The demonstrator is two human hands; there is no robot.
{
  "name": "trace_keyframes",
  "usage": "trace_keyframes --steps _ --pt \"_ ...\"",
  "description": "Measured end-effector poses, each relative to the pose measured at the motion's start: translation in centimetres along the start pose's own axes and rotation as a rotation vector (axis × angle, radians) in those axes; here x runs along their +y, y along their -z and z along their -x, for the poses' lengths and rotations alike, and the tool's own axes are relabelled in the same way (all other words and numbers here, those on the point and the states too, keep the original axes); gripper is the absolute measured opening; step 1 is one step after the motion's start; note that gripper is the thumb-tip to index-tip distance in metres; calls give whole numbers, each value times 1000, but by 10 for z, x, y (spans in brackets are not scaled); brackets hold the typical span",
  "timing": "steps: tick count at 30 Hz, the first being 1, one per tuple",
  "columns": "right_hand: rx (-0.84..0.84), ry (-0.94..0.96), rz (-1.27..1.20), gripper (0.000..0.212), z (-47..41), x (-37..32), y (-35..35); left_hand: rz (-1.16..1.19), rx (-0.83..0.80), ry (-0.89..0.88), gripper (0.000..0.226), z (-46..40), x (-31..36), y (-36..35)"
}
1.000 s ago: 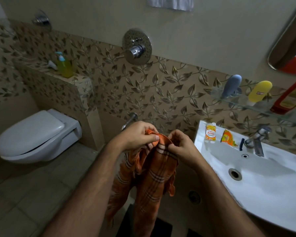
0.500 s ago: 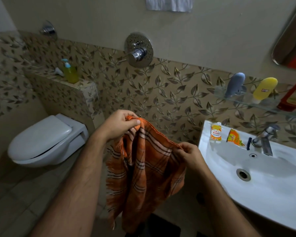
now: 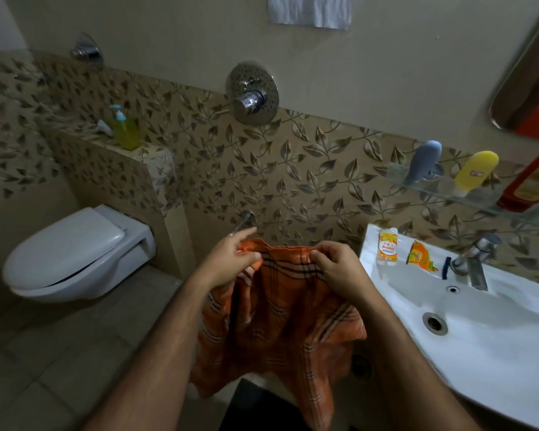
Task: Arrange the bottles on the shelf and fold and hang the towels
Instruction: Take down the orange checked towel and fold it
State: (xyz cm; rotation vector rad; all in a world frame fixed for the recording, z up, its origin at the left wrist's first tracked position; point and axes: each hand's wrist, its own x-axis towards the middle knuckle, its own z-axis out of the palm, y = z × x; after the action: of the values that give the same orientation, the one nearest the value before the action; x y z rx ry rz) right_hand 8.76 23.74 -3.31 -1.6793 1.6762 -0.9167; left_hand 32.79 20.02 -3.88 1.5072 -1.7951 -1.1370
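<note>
An orange checked towel [image 3: 280, 325] hangs in front of me, held up by its top edge. My left hand [image 3: 231, 264] pinches the left end of that edge, with the index finger sticking out. My right hand [image 3: 335, 269] pinches the edge further right, fingers curled over the cloth. A white towel [image 3: 310, 10] hangs high on the wall. On the glass shelf [image 3: 442, 189] at right stand a grey-blue bottle [image 3: 423, 161], a yellow bottle [image 3: 475, 171] and a red bottle [image 3: 532, 178], partly cut off.
A white sink [image 3: 495, 343] with a tap [image 3: 473, 259] is at right, with two sachets [image 3: 388, 245] on its rim. A toilet [image 3: 75, 253] stands at left, a green soap dispenser [image 3: 125, 129] on the ledge above. A shower valve [image 3: 251, 93] is on the wall.
My left hand has come down and my right hand has risen, so both now hold the towel's top edge level and closer together. The towel hangs wider across.
</note>
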Motion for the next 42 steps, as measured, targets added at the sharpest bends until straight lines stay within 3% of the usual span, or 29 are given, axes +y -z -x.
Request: trace_keyframes --steps 5,9,11,16,21,23,30,37,39,42 --pt "-138 89 80 18 1 -16 -3 126 -248 -172 63 3 19 -33" --pt "-121 118 95 14 6 -19 5 169 -283 -138 18 -2 25 -39" --pt "-69 110 90 10 8 -15 7 170 -263 -139 6 -2 26 -39" --pt "-16 -10 57 11 17 1 15 198 -283 -162 12 3 37 -35" --pt "69 -136 283 1 23 23 14 183 -391 -186 12 12 47 -33" --pt "133 -212 282 7 25 32 11 186 -396 -185 11 13 47 -28" --pt "133 -405 127 21 25 45 19 202 -232 -132 11 9 31 5" --pt "-204 -412 361 23 23 18 39 43 -18 -122 5 -2 15 14" --pt "-285 -325 212 23 26 14 43 31 71 -125 4 -6 10 11" --pt "-342 -221 -263 49 30 10 44 106 141 -80 16 -13 -2 6"
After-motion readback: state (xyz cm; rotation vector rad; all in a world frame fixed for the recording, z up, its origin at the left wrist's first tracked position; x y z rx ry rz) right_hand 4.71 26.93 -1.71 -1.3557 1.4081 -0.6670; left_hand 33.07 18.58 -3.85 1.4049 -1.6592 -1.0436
